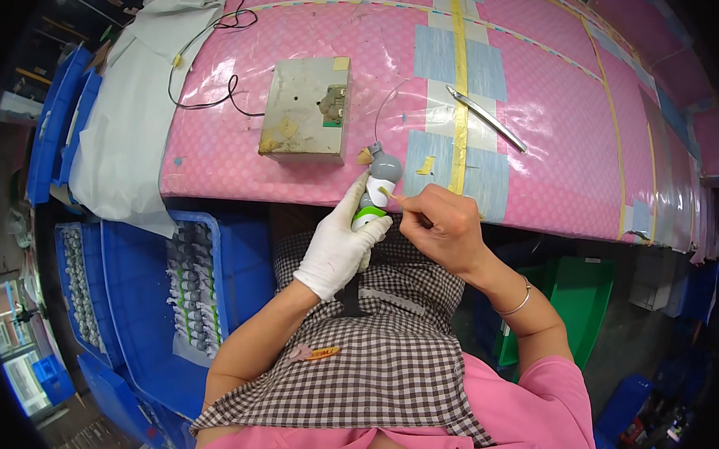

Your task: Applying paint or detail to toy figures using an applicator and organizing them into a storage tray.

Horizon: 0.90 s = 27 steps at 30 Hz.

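Note:
My left hand (pixel 336 246), in a white glove, is closed around a small rounded plastic figure (pixel 387 169) in grey, white and bright green. It is held tilted at the table's near edge, grey round end pointing away from me. My bare right hand (pixel 445 224) is closed in a pinch just right of the figure. From its fingertips a thin stick (pixel 390 194) with a yellowish end reaches to the white part. The fingers hide most of the stick, so its exact kind does not show.
A metal box (pixel 301 110) with a black cable stands on the pink padded table (pixel 542 134). A slim silver tool (pixel 488 118), like tweezers, lies to the right. Blue bins (pixel 235 263) with rows of grey parts are at left, a green bin (pixel 583 302) at right.

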Motion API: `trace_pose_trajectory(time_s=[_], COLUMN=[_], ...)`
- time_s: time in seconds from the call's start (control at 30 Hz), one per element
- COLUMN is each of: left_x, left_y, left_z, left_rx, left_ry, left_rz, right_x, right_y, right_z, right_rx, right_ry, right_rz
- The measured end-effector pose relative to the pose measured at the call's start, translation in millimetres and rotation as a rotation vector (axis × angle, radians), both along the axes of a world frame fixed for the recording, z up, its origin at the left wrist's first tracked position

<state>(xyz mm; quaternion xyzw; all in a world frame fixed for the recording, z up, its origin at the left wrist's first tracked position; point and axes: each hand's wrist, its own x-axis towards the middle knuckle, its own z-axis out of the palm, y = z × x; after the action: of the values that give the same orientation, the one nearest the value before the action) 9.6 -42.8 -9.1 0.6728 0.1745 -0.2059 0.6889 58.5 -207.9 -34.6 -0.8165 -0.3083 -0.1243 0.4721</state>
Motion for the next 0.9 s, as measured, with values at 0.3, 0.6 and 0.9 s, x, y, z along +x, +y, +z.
trace_pose_trajectory(time_s=[0.3,0.6,0.9], left_x=[-1,-1,-7], left_y=[1,0,9], left_z=[-1,-4,1], left_rx=[-0.025,0.072,-0.191], left_ry=[0.011,-0.050,-0.075], left_rz=[0.004,-0.017,0.015], right_x=[-1,-2,7], right_y=[-2,-2,-17], right_z=[0,1,20], right_rx=[0.020,0.013,0.082], right_ry=[0.018,0.025,0.305], right_rz=[0.003,-0.011,0.095])
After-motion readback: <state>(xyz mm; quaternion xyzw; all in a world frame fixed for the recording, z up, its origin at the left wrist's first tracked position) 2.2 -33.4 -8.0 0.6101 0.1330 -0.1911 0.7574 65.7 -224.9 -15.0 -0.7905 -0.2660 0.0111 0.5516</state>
